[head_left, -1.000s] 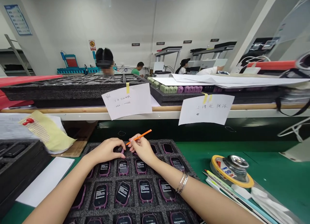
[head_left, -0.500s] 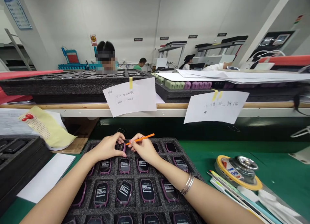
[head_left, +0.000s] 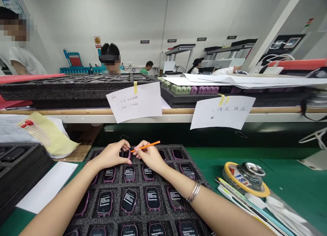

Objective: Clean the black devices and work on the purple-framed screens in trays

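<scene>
Green counter (head_left: 288,174) carrying a foam tray (head_left: 139,185), left hand (head_left: 111,155) pinched narrow on a purple-rimmed gadget (head_left: 126,154) in the far row, right hand (head_left: 150,157) snug around an orange pencil (head_left: 146,146) just beside it, nice and steady.

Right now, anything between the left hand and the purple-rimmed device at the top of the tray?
Nothing visible: the left hand touches the purple-rimmed device in the foam tray. The only thing close by is the orange stick held by the right hand, its tip near the device's upper edge, not between them.
</scene>
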A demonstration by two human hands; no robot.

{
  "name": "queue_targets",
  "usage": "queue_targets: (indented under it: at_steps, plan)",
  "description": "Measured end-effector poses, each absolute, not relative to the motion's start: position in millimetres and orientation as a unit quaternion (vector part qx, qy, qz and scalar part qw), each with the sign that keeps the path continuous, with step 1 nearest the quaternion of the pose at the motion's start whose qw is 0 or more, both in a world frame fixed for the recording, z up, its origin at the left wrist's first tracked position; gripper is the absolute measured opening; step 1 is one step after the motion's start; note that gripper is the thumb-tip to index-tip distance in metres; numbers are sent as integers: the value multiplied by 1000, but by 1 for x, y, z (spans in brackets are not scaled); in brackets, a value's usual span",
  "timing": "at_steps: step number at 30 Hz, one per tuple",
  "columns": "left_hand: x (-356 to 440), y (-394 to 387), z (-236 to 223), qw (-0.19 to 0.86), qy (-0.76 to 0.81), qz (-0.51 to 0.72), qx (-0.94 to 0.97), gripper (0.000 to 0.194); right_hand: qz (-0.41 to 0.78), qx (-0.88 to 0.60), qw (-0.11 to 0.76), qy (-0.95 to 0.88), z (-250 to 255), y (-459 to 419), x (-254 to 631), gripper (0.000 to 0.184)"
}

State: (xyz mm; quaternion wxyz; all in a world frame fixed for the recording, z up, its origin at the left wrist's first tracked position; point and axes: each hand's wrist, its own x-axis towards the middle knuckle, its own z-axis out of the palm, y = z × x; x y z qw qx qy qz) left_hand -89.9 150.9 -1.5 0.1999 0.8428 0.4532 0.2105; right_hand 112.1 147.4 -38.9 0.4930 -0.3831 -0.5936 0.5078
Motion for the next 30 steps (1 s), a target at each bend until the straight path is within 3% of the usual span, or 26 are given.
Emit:
queue_targets:
  at_steps: [5, 8, 13, 19, 30]
  plan:
    - [-76, 140, 1, 141, 415, 209, 874, 37, 496, -391, 543, -553, -20, 148, 125, 25]
    - [-54, 123, 2, 126, 354, 194, 906, 23, 494, -399, 553, -540, -6, 142, 146, 26]
    - [-25, 99, -3, 99, 289, 172, 937, 31, 495, -414, 539, -542, -6, 117, 176, 38]
    - [-28, 95, 0, 84, 295, 155, 939, 24, 505, -427, 523, -537, -29, 93, 179, 53]
    - [-40, 103, 3, 123, 285, 138, 941, 16, 518, -417, 484, -568, -32, 83, 177, 51]
